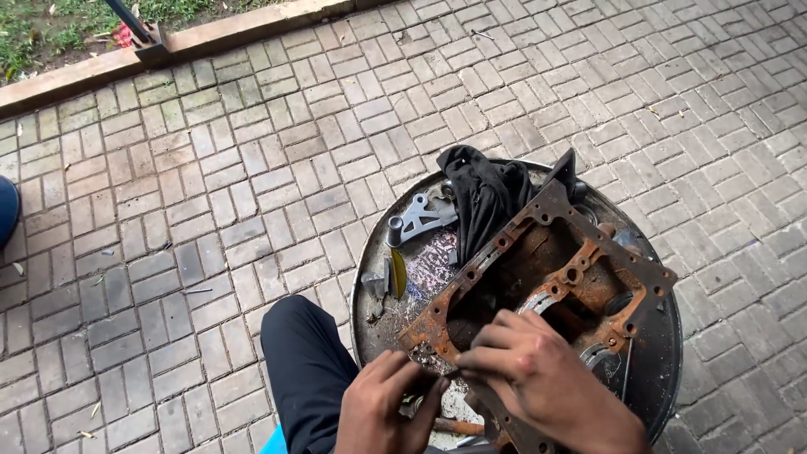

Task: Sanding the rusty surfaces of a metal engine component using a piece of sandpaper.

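Closest to me, the person's left hand (388, 409) is curled, fingers drawn together at the near corner of a rusty metal frame (538, 286), pinching at its crusted lower edge. Whether the fingers truly clamp the metal or only press against it, I cannot tell from here. Just beside it, the right hand (538, 378) lies over the same near edge of the frame, fingers bent and closed down onto the rust, thumb tucked under; it has hold of the frame's lower rail. So the frame sits right under both hands and stretches away from them, tilted up toward the far right.

A knee in dark trousers (307, 361) pokes in at the left of the hands.

The frame rests in a round, shallow metal pan (668, 353), greasy and dark, set on the ground. Further in the pan, left of the frame, lies a small yellow-edged piece (397, 273), and beyond that a grey metal bracket (420, 219). A black rag (483, 197) is heaped at the pan's far rim, touching the frame's top corner.

All around is grey brick paving (210, 210), and at the far edge a concrete kerb (76, 76) with grass (50, 25) behind.
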